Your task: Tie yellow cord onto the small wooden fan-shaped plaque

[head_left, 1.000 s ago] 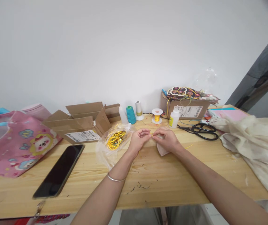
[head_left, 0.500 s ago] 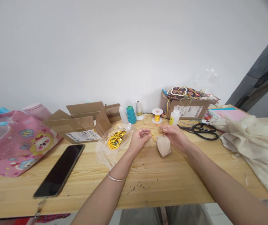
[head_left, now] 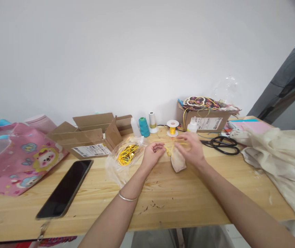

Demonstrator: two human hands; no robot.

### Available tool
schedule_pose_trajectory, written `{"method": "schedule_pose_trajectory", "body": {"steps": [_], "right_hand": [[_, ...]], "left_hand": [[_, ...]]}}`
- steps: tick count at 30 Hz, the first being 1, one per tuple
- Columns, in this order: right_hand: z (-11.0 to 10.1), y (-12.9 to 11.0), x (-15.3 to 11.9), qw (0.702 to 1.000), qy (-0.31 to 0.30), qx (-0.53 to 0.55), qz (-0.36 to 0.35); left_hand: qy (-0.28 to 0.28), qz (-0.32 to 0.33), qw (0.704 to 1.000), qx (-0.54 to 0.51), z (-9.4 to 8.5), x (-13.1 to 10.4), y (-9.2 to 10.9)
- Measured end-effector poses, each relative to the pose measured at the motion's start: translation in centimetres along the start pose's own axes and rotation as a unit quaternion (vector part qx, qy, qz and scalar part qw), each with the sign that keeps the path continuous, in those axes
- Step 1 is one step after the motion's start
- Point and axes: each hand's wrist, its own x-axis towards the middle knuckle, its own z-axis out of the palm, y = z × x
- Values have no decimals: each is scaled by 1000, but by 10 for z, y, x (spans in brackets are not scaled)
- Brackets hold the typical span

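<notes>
My left hand (head_left: 152, 154) is closed, with thumb and fingertips pinching a thin yellow cord (head_left: 167, 150). The cord looks knotted or braided beside a small beige pouch-like piece (head_left: 177, 162) with a pointed lower end. My right hand (head_left: 192, 148), a little blurred, is curled above and to the right of this piece, partly covering its upper right side. A yellow strand shows at its fingertips. Whether its fingers also touch the beige piece is hidden.
Behind the hands stand a teal thread cone (head_left: 144, 127), a yellow cord spool (head_left: 172, 129) and a white-capped bottle (head_left: 192, 125). Black scissors (head_left: 223, 144) and cream cloth (head_left: 268, 155) lie right. Left are a bag of yellow cord (head_left: 126, 155), an open carton (head_left: 88, 139) and a phone (head_left: 65, 189).
My right hand has turned and curled inward, its fingers rising slightly over the beige piece. That piece has shifted a little left. My left hand keeps nearly the same place, its pinch on the cord held.
</notes>
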Motion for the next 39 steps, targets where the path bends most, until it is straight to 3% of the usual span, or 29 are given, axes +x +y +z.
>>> {"method": "schedule_pose_trajectory", "body": {"steps": [3,9,14,22,30,39], "right_hand": [[10,-4,-4,992,-101,-33,-66],[16,7,-5,991,-126,-37,-18],[24,15,-11,980,-187,-75,-8],[28,24,-14,974,-222,-35,20],[27,21,-14,972,-228,-32,37],[28,22,-14,974,-218,-14,60]], "left_hand": [[2,5,1000,0,0,0,0],[0,6,1000,-3,1,0,-1],[-4,6,1000,-6,2,0,0],[-4,10,1000,0,1,-1,-1],[-37,12,997,69,1,-2,2],[-23,-52,996,75,2,-2,-2]]}}
